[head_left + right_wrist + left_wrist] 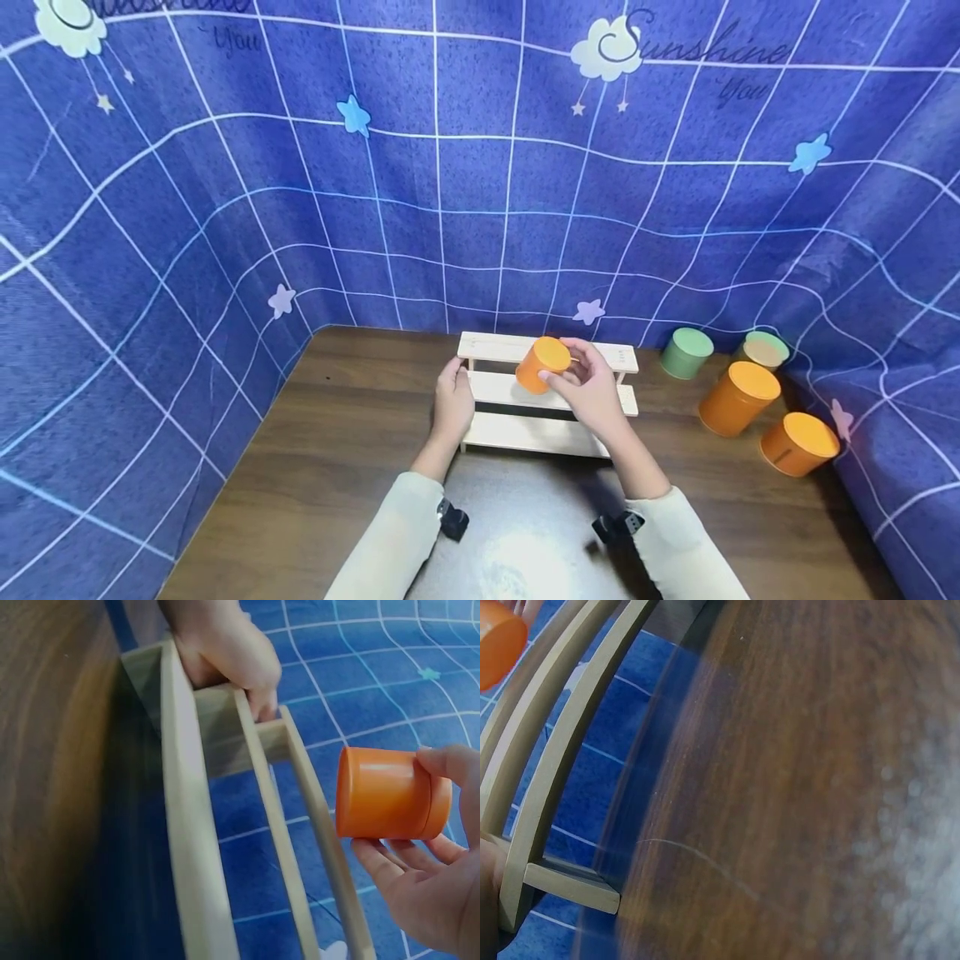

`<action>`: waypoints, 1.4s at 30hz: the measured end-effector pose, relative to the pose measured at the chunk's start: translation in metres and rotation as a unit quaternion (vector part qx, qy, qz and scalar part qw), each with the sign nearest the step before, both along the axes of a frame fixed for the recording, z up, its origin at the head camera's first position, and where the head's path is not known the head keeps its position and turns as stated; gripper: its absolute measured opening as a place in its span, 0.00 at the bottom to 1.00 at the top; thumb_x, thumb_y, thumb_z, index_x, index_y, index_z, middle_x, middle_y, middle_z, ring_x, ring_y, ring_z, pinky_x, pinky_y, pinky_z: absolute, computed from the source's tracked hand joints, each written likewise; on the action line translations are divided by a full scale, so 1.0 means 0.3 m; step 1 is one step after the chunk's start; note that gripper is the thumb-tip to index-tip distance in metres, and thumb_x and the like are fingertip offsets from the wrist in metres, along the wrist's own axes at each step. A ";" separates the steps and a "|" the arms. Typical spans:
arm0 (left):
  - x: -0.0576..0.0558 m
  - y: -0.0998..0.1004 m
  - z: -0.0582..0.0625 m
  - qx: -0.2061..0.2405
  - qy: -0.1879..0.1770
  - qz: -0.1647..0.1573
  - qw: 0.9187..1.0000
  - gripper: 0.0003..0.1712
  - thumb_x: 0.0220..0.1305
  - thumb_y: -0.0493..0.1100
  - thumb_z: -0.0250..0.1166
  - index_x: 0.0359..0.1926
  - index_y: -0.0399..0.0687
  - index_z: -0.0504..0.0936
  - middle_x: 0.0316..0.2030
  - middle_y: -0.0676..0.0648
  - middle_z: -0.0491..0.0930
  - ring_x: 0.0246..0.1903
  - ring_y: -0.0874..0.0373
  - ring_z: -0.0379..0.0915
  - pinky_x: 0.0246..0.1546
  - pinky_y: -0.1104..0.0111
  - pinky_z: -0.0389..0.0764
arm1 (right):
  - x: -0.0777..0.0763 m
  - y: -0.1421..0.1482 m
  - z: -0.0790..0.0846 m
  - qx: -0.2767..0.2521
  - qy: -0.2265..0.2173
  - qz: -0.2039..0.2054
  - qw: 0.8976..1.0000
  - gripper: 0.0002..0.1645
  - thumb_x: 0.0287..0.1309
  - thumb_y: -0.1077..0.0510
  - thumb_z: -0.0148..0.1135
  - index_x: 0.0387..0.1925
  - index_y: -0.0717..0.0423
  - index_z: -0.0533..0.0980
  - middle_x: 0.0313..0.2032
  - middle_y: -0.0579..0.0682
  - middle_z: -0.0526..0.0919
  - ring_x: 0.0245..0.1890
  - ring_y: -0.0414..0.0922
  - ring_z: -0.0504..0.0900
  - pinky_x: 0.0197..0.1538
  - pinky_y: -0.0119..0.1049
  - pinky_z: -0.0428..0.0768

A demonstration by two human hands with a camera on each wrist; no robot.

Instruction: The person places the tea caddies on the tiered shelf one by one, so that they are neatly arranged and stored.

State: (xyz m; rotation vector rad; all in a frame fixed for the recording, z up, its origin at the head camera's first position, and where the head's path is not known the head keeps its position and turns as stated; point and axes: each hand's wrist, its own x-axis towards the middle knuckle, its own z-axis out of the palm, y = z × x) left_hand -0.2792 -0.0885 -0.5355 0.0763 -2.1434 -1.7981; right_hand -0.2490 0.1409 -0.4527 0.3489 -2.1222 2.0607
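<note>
Right hand: you are holding a small orange can (542,368) in your right hand (592,398), thumb and fingers (375,859) clamped on opposite sides of it. Left hand: your left hand (453,404) is gripping the left end of a three-tier wooden shelf (536,433), its fingers curled around the end.

Position of the small orange can: you are keeping it tilted in front of the top tier, somewhat right of the shelf's middle. Whether it is touching the wood cannot be told. A flat top is covering it and a seam is running around it near your thumb; the contents are hidden.

The shelf is standing near the far edge of the table (352,417), its tiers stepping up towards that edge.

Other containers, all to the right of the shelf: a green can (684,357) is standing near the far edge. Closer to the far right corner, a tan-topped green can (765,350) is showing partly behind a tall orange can (735,404); contact between those two cannot be told. A short orange can (798,448) is sitting nearest the right edge, with a dark mark showing on its side. Flat tops are facing up on these cans, and whatever they are containing cannot be seen.

Beyond the far edge, a blue patterned cloth (480,192) is hanging.
</note>
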 end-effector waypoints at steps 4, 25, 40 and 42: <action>-0.005 0.000 -0.002 -0.001 0.001 0.000 1.000 0.25 0.82 0.39 0.45 0.72 0.36 0.74 0.71 0.36 0.76 0.74 0.43 0.69 0.78 0.49 0.67 | 0.004 -0.029 -0.015 0.003 -0.008 0.016 1.000 0.38 0.55 0.74 0.73 0.67 0.66 0.70 0.61 0.63 0.80 0.50 0.33 0.84 0.58 0.25 0.84; -0.005 0.000 -0.006 -0.013 0.000 0.019 1.000 0.23 0.81 0.40 0.47 0.68 0.41 0.79 0.67 0.39 0.80 0.70 0.45 0.74 0.74 0.47 0.72 | 0.002 -0.169 -0.084 0.077 0.073 0.010 0.994 0.31 0.48 0.71 0.80 0.56 0.60 0.80 0.58 0.58 0.80 0.55 0.53 0.83 0.56 0.38 0.88; 0.005 0.013 -0.003 -0.005 0.006 0.016 1.000 0.23 0.80 0.38 0.48 0.68 0.41 0.79 0.67 0.39 0.81 0.70 0.44 0.74 0.74 0.46 0.71 | 0.001 -0.224 -0.114 0.121 0.134 -0.007 0.983 0.30 0.54 0.63 0.80 0.59 0.60 0.83 0.54 0.59 0.81 0.53 0.56 0.84 0.55 0.46 0.89; 0.006 0.010 -0.005 -0.003 0.006 0.017 1.000 0.22 0.80 0.38 0.49 0.67 0.41 0.80 0.66 0.39 0.82 0.70 0.44 0.74 0.74 0.46 0.71 | 0.004 -0.230 -0.121 0.133 0.138 -0.012 0.981 0.31 0.54 0.62 0.80 0.61 0.59 0.82 0.53 0.59 0.82 0.53 0.56 0.85 0.54 0.45 0.89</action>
